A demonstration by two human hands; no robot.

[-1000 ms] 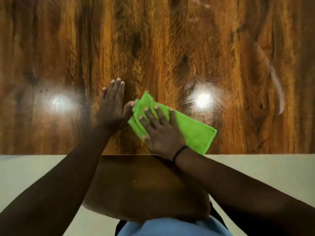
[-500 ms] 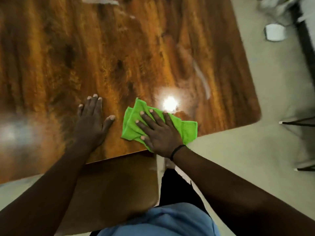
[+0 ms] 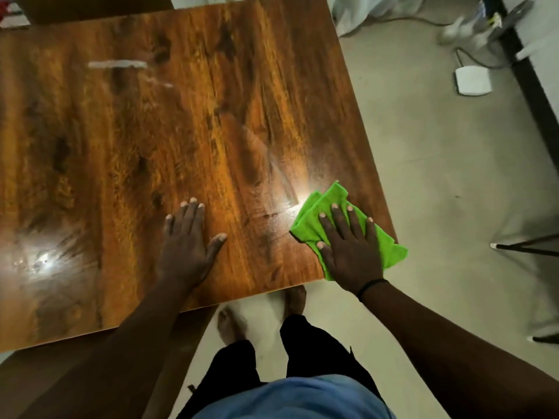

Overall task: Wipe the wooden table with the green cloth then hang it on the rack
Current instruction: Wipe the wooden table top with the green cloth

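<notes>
The folded green cloth (image 3: 314, 220) lies at the near right corner of the glossy wooden table (image 3: 157, 140), one end hanging over the right edge. My right hand (image 3: 351, 249) lies flat on top of it, fingers spread, pressing it down. To its left my left hand (image 3: 187, 240) rests palm down on the bare wood near the front edge, fingers apart, holding nothing. No rack is recognisable in view.
A wooden chair seat (image 3: 90, 367) sits under the table's near edge at lower left. My bare feet (image 3: 295, 299) stand on the pale floor. A white box (image 3: 472, 80) with cables lies at far right, and thin dark legs (image 3: 526, 247) stick in from the right edge.
My right hand has slid the cloth rightwards to the table's near right corner. The view has swung and pulled back, showing the table's right edge and the floor. My left hand stays flat on the wood.
</notes>
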